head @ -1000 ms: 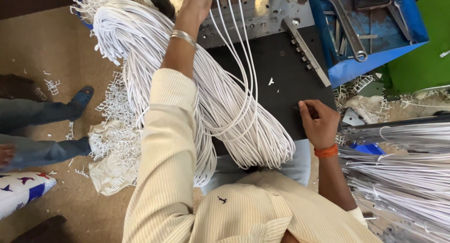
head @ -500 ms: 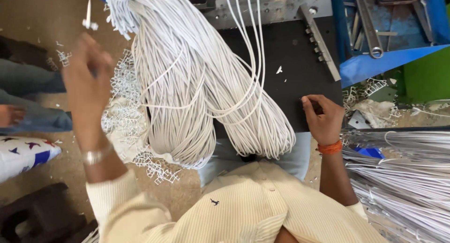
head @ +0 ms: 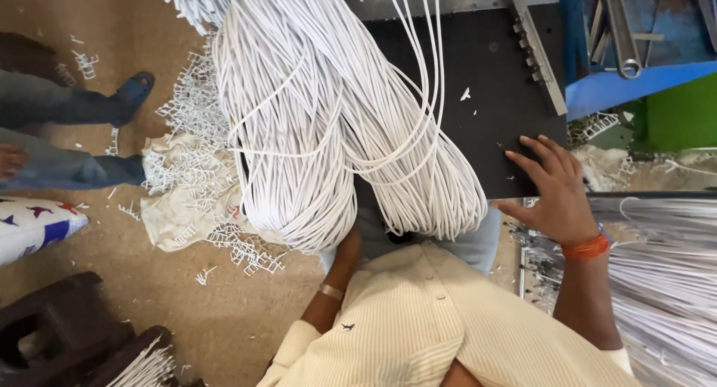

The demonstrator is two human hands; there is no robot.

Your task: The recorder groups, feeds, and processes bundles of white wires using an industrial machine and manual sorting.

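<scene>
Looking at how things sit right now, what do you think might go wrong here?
The big bundle of white cords hangs over the black plate's edge and might slide off, since the left hand reaches only its underside. Loose strands could snag. The right hand rests flat beside the metal bar, risking a pinch.

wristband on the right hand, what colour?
Orange wristband on the right hand, seen in the head view.

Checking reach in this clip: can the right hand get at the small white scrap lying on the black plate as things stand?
Probably yes. The right hand rests flat on the black plate, fingers spread and empty, and the white scrap lies on bare plate beyond them. The cord bundle hangs beside that path, not across it.
</scene>
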